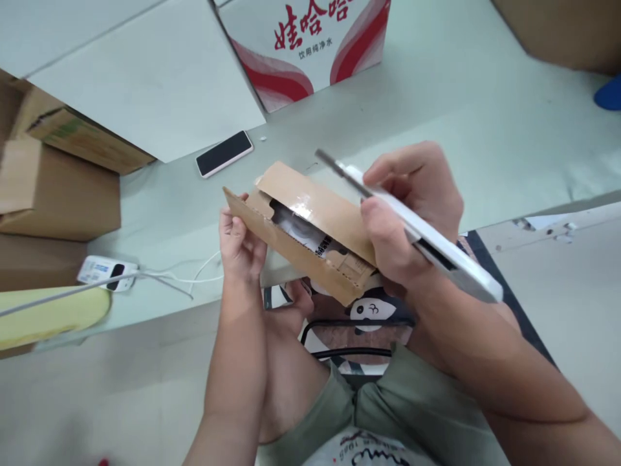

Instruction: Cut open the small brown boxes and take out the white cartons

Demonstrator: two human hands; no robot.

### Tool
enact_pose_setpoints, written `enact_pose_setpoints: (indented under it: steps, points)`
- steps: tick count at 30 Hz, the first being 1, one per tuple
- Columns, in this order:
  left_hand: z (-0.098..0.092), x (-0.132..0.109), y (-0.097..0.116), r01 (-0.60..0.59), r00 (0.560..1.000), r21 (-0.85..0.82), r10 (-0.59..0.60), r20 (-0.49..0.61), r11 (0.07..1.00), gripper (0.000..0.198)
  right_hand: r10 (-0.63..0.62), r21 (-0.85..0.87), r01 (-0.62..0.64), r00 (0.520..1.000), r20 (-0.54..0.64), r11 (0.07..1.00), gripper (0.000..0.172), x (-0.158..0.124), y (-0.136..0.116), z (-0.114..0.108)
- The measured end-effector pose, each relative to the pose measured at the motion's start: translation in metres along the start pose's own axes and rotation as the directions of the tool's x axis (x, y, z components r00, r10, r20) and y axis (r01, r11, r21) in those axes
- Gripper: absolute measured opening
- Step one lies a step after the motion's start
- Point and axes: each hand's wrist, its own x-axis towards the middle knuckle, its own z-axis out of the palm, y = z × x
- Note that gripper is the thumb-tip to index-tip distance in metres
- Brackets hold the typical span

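Observation:
My left hand (239,241) grips the left end of a flat brown cardboard box (310,228), fingers wrapped round its edge. The box is held in the air above my lap, its top flap partly lifted, and something white with a black-and-white label shows inside. My right hand (406,213) is closed round a white utility knife (412,223) with a grey metal blade tip, which lies across the right end of the box and points up and to the left.
A black phone (224,153) lies on the pale green table (436,116). A red-and-white carton (310,45) stands at the back, brown cartons (53,188) at the left, a white power strip (104,272) with a cable near the table edge.

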Motion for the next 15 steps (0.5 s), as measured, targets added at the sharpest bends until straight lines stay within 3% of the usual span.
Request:
enact_pose_setpoints:
  steps: [4, 8, 12, 15]
  points:
    - [-0.003, 0.004, -0.001, -0.037, 0.999, 0.018, 0.038, -0.03, 0.999, 0.04, 0.056, -0.274, -0.087, 0.991, -0.119, 0.958, 0.01, 0.005, 0.026, -0.023]
    - [0.003, 0.005, -0.005, -0.08, 0.993, 0.067, 0.086, -0.085, 0.995, 0.043, 0.237, -0.569, -0.237, 0.969, -0.077, 0.787, 0.027, 0.004, 0.071, -0.049]
    - [0.017, -0.006, -0.004, -0.124, 0.989, 0.038, 0.126, -0.082, 0.992, 0.038, 0.515, -0.767, -0.317, 0.857, 0.02, 0.558, 0.048, -0.003, 0.102, -0.06]
    - [0.023, -0.018, 0.001, -0.114, 0.986, 0.032, 0.117, -0.115, 0.993, 0.038, 0.631, -0.821, -0.296, 0.769, 0.098, 0.488, 0.052, -0.006, 0.111, -0.061]
